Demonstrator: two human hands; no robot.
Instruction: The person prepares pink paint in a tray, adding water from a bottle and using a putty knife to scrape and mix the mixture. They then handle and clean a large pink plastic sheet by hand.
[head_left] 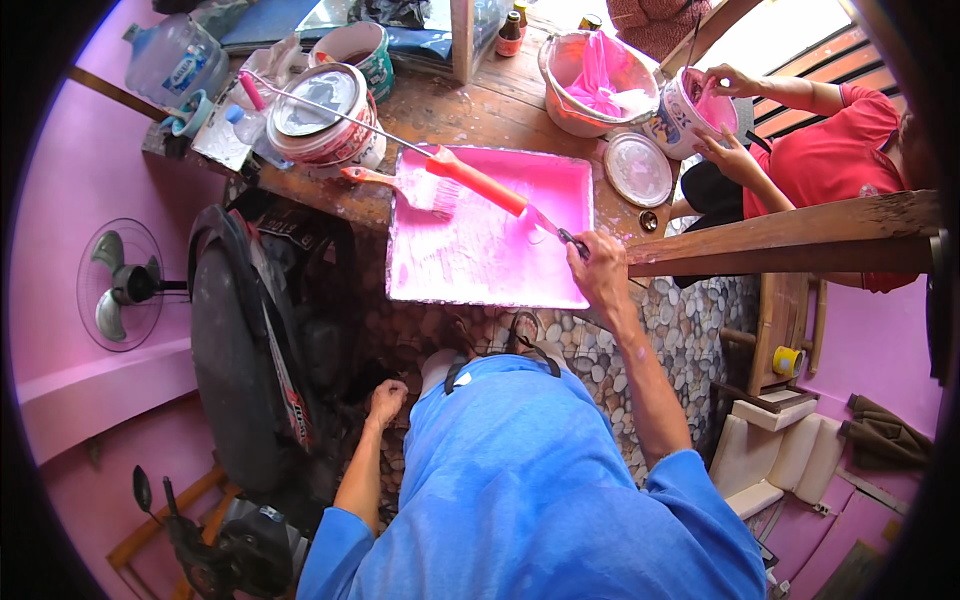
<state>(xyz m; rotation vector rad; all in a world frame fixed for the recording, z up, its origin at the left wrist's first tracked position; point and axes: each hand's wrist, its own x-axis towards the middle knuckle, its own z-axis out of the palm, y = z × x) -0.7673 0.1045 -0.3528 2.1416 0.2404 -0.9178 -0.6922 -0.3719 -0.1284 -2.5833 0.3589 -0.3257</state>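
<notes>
My right hand (600, 268) is closed on the dark grip of a paint roller (478, 181). Its orange handle slants over the tray, and a thin metal rod runs on to a small pink roller head at the left. I cannot tell how the grip and the pale metal before it join the orange handle. Below lies a shallow rectangular tray (490, 270) coated with pink paint. A wide paintbrush (415, 190) with pink bristles rests across its left edge. My left hand (388, 402) hangs low beside my blue shirt, its fingers curled, with nothing visible in them.
On the wooden table (460, 115) stand lidded paint buckets (325, 120), a tub with pink plastic (590, 85) and a round lid (638, 168). A person in red (815, 150) handles a pink-lined bucket (690, 115). A wooden beam (780, 235) juts in; a motorcycle (245, 340) stands left.
</notes>
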